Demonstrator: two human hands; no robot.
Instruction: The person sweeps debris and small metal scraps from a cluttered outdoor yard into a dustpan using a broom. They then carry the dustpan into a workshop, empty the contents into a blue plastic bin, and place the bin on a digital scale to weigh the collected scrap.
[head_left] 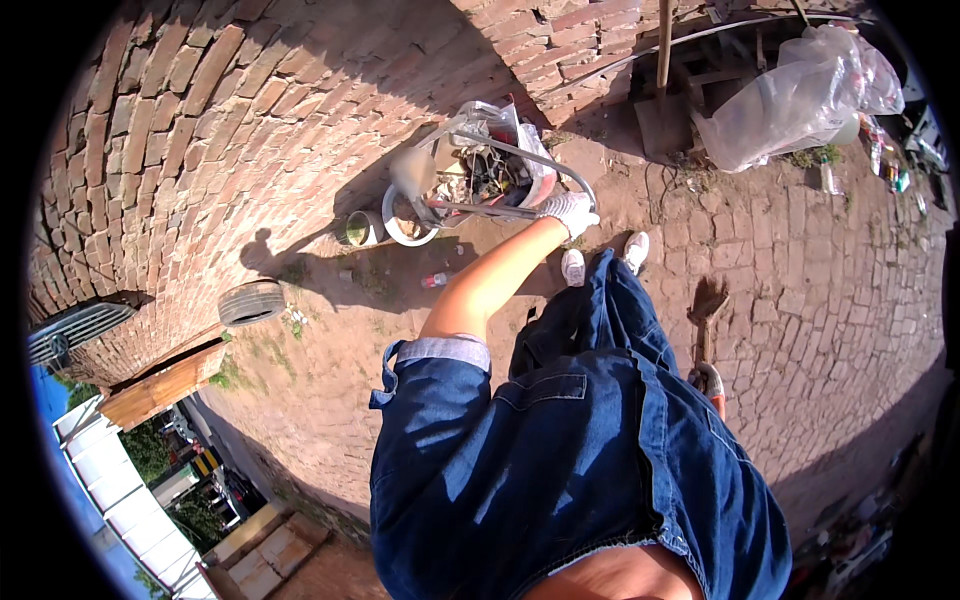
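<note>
Reaching forward and slightly left with a bare forearm, gripping the rounded end of a grey tubular metal frame (497, 210) with the left hand (570, 213) in a pale knitted glove, with the grip closed round the tube. Placed just above the ground (800, 260) or on it, cannot tell which, in front of the feet and beside a heap of mixed rubbish (490, 185) edged with pale plastic. At the far end of that frame, a blurred greyish patch, too smeared to identify.

On the other side, near the hip and partly hidden by the blue denim clothing (560, 430), the right hand (708, 380), also gloved. Just ahead of it, a brown fan-ended tool (708, 298) with a narrow handle leading back toward the glove; cannot tell whether gripped or merely close by.

Near the frame's left end, a white bucket (408, 232), with a smaller pale pot (364, 228) just beside. Farther left, against the brick wall (180, 110), a black tyre (252, 303). Nearer the arm, on bare earth, a small red-and-white container (435, 280). At upper right, a large translucent plastic bag (790, 105) beside an upright wooden pole (665, 45).
</note>
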